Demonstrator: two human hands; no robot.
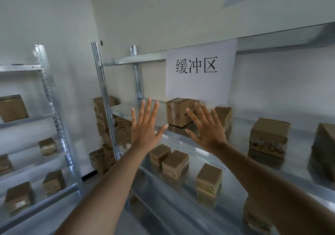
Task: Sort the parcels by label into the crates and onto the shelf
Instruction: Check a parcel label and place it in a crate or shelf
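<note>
Far off to the left of both hands stood a side rack (54, 115) with a few brown boxes on its levels. Then the left hand (145, 131), raised with fingers spread wide, holding nothing. Between and just beyond the two hands sat the parcel (178, 114) on the metal shelf (126, 108), under a white paper sign (200, 71). The right hand (208, 129) was spread open too, its fingers in front of the parcel's right side; contact couldn't be told. Below the hands, more cartons (175, 164) lined the lower level.
</note>
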